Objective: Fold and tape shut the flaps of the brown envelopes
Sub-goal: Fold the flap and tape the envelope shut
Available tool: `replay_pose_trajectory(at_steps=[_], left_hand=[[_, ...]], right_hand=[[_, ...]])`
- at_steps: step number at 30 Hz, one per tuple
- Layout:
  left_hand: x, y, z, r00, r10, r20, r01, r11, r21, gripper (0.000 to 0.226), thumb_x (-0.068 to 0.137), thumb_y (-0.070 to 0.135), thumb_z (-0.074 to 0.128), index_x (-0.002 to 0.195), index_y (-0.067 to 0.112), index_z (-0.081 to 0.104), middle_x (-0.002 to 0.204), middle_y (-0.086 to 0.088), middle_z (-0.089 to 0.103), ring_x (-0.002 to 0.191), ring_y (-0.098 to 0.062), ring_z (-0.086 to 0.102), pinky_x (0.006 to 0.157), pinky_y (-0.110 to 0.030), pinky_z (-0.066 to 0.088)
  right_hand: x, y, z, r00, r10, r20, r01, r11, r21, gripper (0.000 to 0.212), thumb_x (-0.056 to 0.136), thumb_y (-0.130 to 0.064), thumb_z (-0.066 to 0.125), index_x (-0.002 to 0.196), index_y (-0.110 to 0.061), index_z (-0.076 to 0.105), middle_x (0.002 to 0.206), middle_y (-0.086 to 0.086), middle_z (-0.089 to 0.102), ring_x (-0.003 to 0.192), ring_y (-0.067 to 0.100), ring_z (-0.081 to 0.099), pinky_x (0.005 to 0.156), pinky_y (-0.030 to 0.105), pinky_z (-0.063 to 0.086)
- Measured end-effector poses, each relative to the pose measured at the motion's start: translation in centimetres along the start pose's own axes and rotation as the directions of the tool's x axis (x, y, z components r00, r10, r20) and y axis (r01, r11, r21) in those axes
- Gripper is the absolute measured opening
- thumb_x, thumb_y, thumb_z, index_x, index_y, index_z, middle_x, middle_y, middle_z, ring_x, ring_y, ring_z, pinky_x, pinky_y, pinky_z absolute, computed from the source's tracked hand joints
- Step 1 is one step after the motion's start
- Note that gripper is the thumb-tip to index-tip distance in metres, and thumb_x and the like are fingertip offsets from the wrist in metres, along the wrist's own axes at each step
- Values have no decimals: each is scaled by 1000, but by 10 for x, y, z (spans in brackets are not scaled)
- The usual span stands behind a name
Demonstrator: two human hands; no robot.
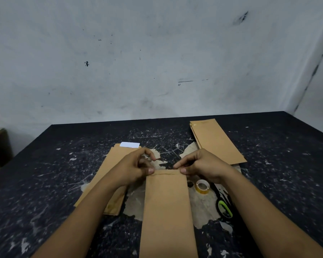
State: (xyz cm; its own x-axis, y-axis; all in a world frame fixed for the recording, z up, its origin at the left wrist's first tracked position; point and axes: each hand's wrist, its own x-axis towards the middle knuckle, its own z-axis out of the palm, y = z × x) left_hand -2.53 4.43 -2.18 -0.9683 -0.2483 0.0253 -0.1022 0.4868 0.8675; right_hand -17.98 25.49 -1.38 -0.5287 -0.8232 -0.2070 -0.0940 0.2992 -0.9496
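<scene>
No text or label can be read anywhere (envelopes (167,211) included).

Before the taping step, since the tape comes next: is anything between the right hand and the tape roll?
Nothing visible. The tape roll lies on the table just below the right hand, which pinches the envelope flap with the left hand.

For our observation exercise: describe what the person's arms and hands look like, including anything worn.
Both forearms are bare as far as the frame shows: no sleeves, gloves, watch or bracelets. The left hand and right hand show no rings, and the thumbnails are short and unpainted.
</scene>
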Motion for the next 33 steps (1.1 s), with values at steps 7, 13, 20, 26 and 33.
replay_pose_trajectory(at_steps=[7,13,20,26,33], left_hand=[[1,-3,5,995,28,-98,-9,983,182,40,77,6,83,103,28,63,79,0,72,74,-9,67,80,-28,53],[1,-6,11,992,55,-114,-19,954,301,29,78,14,83,95,34,70,79,7,66,69,-2,60,67,-12,45],[1,-5,11,994,101,-40,-83,941,329,25,85,7,74,89,31,78,87,5,66,78,0,59,66,-9,41],[2,11,31,950,309,-40,-258,851,458,17,91,24,67,97,39,73,97,15,61,91,-3,56,78,-26,48],[-6,32,91,871,444,208,-471,638,610,34,100,49,43,130,43,57,128,23,52,116,-1,41,92,-28,41]], right_hand=[[3,3,1,993,-31,-115,19,994,-103,23,77,19,72,88,-2,71,77,15,76,73,21,73,81,40,62],[5,6,6,979,-133,-152,69,928,-367,22,75,3,83,78,-17,74,74,1,76,71,8,72,72,28,61],[4,8,-2,974,-181,-139,105,896,-431,20,73,-6,88,75,-22,76,75,-4,74,66,-3,63,69,19,52],[5,6,-21,947,-226,-227,140,929,-342,13,82,-12,82,79,-23,75,83,-6,74,84,10,69,81,31,57],[7,11,-28,940,-246,-237,152,922,-356,7,87,-17,77,83,-21,76,84,-7,72,81,9,65,78,31,55]])
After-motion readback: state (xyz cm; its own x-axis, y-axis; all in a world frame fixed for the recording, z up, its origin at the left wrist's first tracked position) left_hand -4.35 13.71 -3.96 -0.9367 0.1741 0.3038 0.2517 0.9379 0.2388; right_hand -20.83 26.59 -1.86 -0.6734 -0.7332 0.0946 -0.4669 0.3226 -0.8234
